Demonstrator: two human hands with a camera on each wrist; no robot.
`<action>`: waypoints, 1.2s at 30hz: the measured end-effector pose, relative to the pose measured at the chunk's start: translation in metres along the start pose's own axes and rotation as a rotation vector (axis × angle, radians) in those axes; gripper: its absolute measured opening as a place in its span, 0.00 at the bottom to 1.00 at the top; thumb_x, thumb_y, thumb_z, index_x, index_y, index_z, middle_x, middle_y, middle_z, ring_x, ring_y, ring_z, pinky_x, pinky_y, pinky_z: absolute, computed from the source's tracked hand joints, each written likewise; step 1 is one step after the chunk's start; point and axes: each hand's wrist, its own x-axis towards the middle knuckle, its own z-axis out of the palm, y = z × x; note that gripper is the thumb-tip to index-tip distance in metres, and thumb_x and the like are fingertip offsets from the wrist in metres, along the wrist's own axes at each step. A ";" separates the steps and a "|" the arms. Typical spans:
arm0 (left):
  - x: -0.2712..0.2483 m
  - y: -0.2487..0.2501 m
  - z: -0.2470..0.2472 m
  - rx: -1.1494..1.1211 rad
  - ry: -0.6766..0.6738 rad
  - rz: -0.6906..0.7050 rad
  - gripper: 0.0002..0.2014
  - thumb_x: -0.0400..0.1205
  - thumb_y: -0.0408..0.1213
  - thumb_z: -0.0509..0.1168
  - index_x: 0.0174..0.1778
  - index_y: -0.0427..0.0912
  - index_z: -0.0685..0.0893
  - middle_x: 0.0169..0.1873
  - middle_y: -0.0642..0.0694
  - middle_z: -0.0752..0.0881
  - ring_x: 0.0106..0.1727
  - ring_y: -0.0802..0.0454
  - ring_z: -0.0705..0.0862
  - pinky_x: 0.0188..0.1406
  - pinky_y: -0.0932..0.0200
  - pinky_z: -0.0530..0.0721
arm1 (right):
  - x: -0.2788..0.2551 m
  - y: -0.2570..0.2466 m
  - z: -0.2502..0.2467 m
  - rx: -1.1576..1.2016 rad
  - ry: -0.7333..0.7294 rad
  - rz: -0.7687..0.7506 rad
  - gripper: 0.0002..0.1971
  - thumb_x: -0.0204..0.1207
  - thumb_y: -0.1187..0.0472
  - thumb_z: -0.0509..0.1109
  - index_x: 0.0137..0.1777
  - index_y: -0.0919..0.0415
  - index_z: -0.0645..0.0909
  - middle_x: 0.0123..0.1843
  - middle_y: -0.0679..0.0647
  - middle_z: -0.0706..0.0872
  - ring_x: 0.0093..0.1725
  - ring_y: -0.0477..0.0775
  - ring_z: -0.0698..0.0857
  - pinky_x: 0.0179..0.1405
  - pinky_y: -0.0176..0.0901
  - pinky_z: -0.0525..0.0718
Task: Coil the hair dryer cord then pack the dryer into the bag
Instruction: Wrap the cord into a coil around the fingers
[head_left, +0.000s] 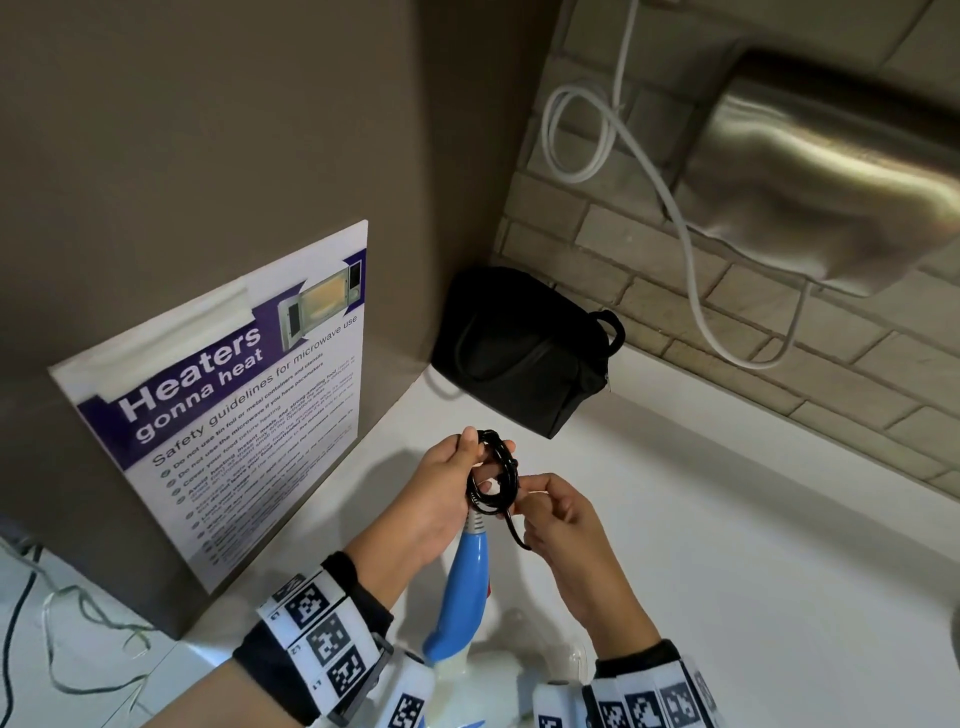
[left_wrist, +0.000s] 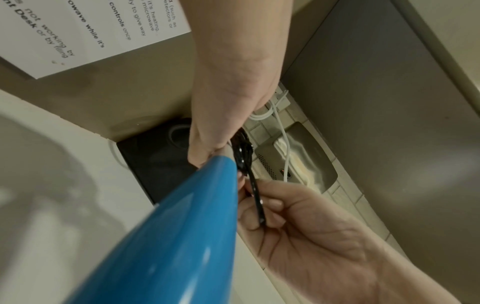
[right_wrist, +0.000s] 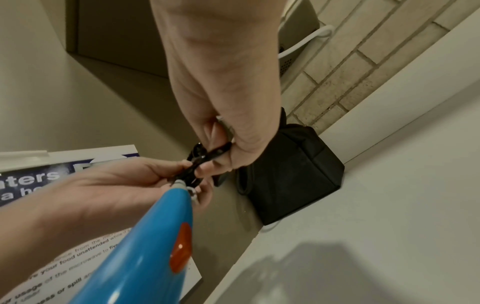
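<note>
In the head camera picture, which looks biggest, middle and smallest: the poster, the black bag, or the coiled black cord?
1. poster
2. black bag
3. coiled black cord

This is only how they look: the cord is nearest the camera and still looks smallest.

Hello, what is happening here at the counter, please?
A person is winding the black cord of a blue hair dryer into a small coil. The left hand holds the coil; the right hand pinches the loose end. The black fabric bag waits on the white counter, dryer not yet packed.
</note>
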 end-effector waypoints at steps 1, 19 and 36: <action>0.001 -0.001 0.000 0.021 0.022 0.006 0.16 0.88 0.43 0.52 0.56 0.35 0.80 0.48 0.43 0.87 0.47 0.49 0.85 0.45 0.51 0.86 | 0.000 0.002 0.000 0.009 0.004 -0.005 0.09 0.79 0.72 0.60 0.51 0.67 0.82 0.38 0.60 0.84 0.22 0.41 0.68 0.29 0.34 0.70; 0.009 -0.006 -0.012 0.358 0.066 0.100 0.16 0.86 0.48 0.56 0.46 0.42 0.85 0.48 0.37 0.89 0.54 0.41 0.87 0.64 0.44 0.82 | 0.000 0.009 -0.005 -0.080 -0.023 -0.100 0.06 0.77 0.56 0.73 0.52 0.54 0.84 0.42 0.49 0.80 0.40 0.46 0.79 0.36 0.33 0.76; 0.002 -0.006 -0.005 0.530 0.129 0.330 0.14 0.87 0.47 0.54 0.45 0.47 0.82 0.43 0.48 0.88 0.48 0.52 0.87 0.46 0.65 0.82 | 0.007 0.007 -0.001 -0.450 0.084 -0.385 0.08 0.80 0.58 0.67 0.40 0.57 0.76 0.28 0.42 0.79 0.27 0.43 0.72 0.27 0.29 0.68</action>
